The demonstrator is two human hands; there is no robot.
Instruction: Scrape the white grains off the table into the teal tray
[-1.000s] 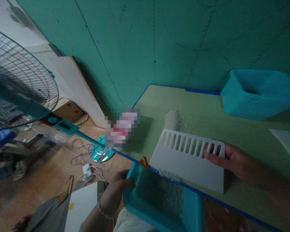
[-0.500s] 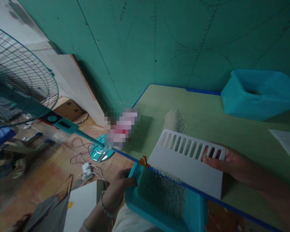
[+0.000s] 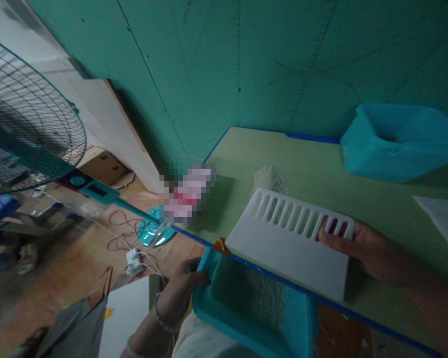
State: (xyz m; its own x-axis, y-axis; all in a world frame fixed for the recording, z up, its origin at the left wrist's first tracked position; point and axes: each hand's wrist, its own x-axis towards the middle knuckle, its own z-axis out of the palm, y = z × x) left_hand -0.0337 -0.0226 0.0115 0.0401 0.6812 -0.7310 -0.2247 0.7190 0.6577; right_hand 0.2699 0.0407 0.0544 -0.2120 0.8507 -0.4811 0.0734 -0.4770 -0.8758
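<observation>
Head: right fingers (image 3: 335, 242) pinch the white slotted plate (image 3: 291, 248) at its right end; left fingers (image 3: 200, 278) clasp the teal tub (image 3: 239, 332).

The one view looks from the wearer's head, forward and steeply down, onto a flat, pale green tabletop with a blue edge (image 3: 317, 161) right of centre. It sits within arm's reach of the bare left hand (image 3: 184, 284), low centre, and the bare right hand (image 3: 373, 248), lower right. A flat, dark green wall (image 3: 283, 54) fills the upper frame; the left edge crops a round, teal wire fan guard (image 3: 41, 114).
</observation>
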